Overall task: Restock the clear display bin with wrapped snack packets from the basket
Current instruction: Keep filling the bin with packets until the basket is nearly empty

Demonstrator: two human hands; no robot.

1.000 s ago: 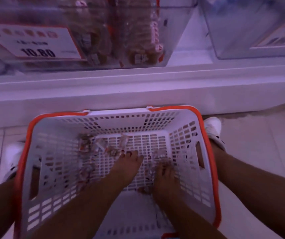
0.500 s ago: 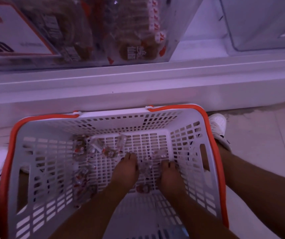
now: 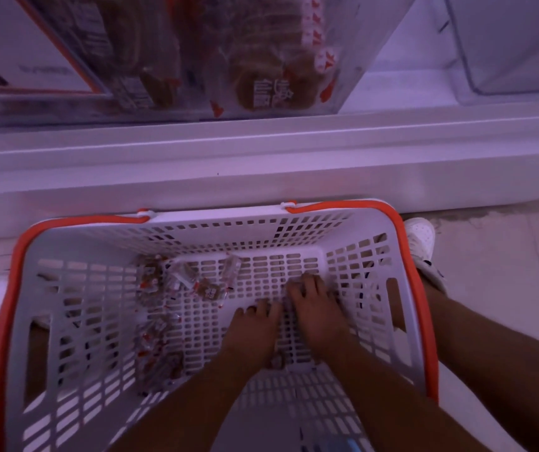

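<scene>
- Both forearms reach down into the basket (image 3: 193,230), palms down, side by side on its floor.
- Left hand (image 3: 255,327) and right hand (image 3: 318,309): fingers spread flat; whether either grip holds a packet cannot be told.
- Packets (image 3: 177,282) lie at 10 o'clock from the hands; the bin (image 3: 196,57) sits at 12 o'clock.

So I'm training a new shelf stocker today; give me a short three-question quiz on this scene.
1. True or false: both hands are inside the basket.
2. Where do most loose snack packets lie: A) left part of the basket floor, B) right part, C) outside?
3. Fill in: the clear display bin sits ____ the basket.

Key: 1 true: left hand, right hand. 2 A. 3 above, on the shelf.
</scene>
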